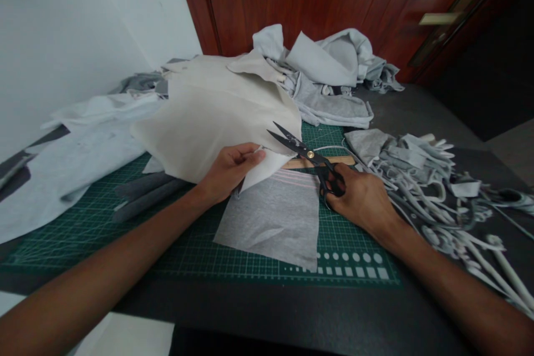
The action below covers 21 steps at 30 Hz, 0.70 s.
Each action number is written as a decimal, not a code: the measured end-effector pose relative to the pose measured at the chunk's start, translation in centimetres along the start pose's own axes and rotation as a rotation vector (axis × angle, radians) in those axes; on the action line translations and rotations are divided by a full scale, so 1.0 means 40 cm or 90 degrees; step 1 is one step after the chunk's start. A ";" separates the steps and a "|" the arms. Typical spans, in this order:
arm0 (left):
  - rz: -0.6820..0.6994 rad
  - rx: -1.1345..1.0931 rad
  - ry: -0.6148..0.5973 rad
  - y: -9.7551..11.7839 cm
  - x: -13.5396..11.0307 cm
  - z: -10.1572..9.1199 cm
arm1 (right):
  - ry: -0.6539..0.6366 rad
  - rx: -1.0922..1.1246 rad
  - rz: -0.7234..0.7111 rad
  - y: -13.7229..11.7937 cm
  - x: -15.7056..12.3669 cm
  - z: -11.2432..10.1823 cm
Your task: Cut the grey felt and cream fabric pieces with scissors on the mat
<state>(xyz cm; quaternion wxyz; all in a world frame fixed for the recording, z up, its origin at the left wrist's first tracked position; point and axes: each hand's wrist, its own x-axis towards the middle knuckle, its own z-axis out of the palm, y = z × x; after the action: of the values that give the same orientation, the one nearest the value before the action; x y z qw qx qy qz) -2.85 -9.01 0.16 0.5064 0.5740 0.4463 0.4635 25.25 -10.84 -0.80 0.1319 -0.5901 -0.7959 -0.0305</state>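
Note:
My left hand [233, 169] pinches the near edge of a large cream fabric piece [217, 108], where a corner is folded toward me. In my right hand [361, 194] is a pair of black scissors [311, 154], its fingers through the handles. The blades are slightly apart and point up and left, close to the fabric's edge. Below them a grey fabric piece [277, 217] with pale lines along its top lies flat on the green cutting mat [175, 258]. A wooden ruler [344, 161] shows partly behind the scissors.
A heap of pale and grey cloth [329, 72] sits at the back by the wooden door [300, 0]. Cut strips and scraps [434, 194] pile up on the right. White cloth [92, 133] and dark grey rolled pieces [146, 194] lie to the left, near the wall.

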 end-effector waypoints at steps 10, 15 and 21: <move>-0.021 -0.073 0.020 0.005 0.001 0.005 | -0.014 0.010 -0.007 -0.007 -0.003 -0.008; -0.042 -0.099 0.009 0.008 -0.001 0.007 | -0.012 0.010 -0.003 -0.007 -0.004 -0.007; -0.048 -0.135 0.010 0.016 -0.003 0.010 | -0.008 0.002 -0.001 -0.009 -0.004 -0.007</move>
<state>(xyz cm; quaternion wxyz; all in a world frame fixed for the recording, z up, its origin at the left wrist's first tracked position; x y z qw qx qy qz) -2.43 -9.26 0.75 0.5779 0.4960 0.4199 0.4936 25.01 -11.14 -0.52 0.1275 -0.5896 -0.7972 -0.0258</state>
